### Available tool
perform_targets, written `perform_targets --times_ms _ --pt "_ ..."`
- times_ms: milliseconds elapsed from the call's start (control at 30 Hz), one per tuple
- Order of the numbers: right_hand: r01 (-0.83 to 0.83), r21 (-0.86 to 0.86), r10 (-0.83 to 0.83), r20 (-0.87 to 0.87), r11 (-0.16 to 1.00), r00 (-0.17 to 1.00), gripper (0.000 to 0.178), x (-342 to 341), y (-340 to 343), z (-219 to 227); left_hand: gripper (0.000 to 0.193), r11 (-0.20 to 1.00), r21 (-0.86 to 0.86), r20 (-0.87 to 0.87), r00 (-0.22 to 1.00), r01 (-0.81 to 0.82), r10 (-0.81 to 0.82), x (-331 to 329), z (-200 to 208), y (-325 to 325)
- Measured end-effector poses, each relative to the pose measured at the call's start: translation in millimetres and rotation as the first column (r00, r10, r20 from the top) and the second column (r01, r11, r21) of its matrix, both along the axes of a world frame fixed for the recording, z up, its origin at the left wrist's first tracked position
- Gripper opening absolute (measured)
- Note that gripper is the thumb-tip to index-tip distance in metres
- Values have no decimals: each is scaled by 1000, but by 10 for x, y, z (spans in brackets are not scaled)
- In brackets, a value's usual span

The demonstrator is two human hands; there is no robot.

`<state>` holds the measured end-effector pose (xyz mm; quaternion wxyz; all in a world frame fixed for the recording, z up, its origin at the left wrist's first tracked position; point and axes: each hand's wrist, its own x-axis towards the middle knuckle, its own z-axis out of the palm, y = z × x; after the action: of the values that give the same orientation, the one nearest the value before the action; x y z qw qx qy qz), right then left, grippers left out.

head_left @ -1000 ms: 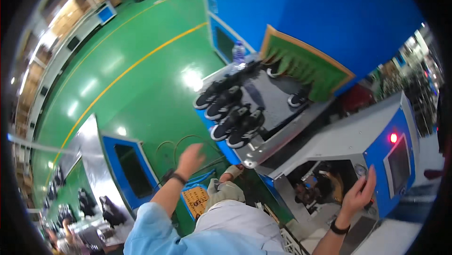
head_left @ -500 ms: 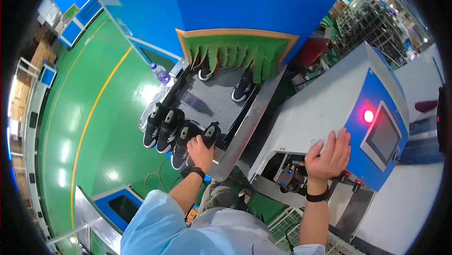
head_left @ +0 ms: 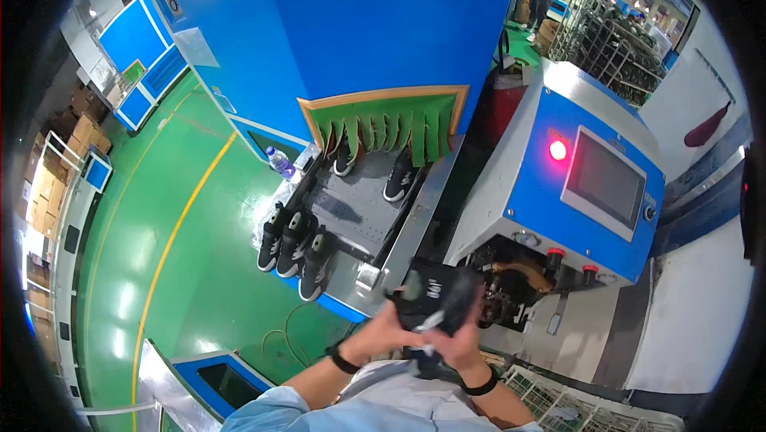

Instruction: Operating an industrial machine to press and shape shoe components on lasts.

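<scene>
Head view shows the left hand [head_left: 375,338] and right hand [head_left: 464,344] gripping one blurred black shoe [head_left: 435,296] from opposite sides, apparently to keep it steady, between the grey conveyor [head_left: 343,209], its near end bearing three shoes [head_left: 295,242], and a blue-and-grey machine [head_left: 531,165].

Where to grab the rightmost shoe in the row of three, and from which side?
Probably by the ankle collar of that shoe, from above and the right. It stands upright, toe toward the person, collar higher than the toe. The neighbouring shoe crowds its left; bare metal ledge lies on its right. The left hand is nearer, but it holds a black shoe.
</scene>
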<state>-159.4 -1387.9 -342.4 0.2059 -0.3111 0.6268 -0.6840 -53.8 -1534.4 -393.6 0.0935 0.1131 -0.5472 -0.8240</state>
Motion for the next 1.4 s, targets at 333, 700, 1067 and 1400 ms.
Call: perform_targets --times_ms 333,700,1067,1400 --pt "162 65 -169 134 985 976 103 -303 1259 95 61 741 -601 560 820 301 121 -445 274 1286" --pt "213 474 -230 -22 854 973 90 -213 2226 -298 22 -41 -981 191 883 192 -428 -568 31 1825" --pt "443 185 -479 280 877 832 75 -583 2034 -497 30 656 -645 385 908 391 -163 -520 -324 1147" --pt "434 851 -113 -420 294 900 90 -1050 990 -338 35 690 -534 508 838 488 -200 -420 -673 810"
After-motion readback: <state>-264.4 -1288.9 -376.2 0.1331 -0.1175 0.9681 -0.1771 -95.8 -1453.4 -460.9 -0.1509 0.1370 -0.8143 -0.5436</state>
